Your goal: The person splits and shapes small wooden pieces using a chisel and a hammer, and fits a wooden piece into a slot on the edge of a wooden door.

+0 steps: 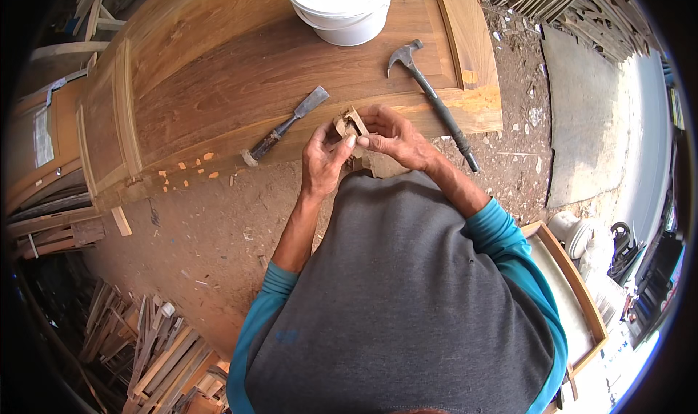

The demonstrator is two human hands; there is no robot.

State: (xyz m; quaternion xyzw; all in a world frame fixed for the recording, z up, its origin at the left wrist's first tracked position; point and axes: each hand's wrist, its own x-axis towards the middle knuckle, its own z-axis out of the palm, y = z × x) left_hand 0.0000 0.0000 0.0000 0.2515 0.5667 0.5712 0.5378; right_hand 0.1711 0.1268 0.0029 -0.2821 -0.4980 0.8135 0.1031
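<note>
Both my hands are raised near the front edge of a wooden panelled door (240, 72) that lies flat. Between their fingertips is a small wooden block (346, 127) with a dark gap in it; its exact kind is hard to make out. My left hand (322, 161) grips its left side, thumb on top. From the right, my right hand (404, 143) pinches it with thumb and fingers. A chisel (289, 123) rests on the door left of my hands, blade pointing away. Right of them lies a claw hammer (434, 102), its handle end projecting past the door's edge.
A white lidded bucket (347, 31) stands on the door's far part. Orange chips (209, 156) lie near its front edge. Wood offcuts (163, 341) are piled at lower left, more timber strips (574, 3) at far right. A wooden frame (582, 297) sits behind my right arm.
</note>
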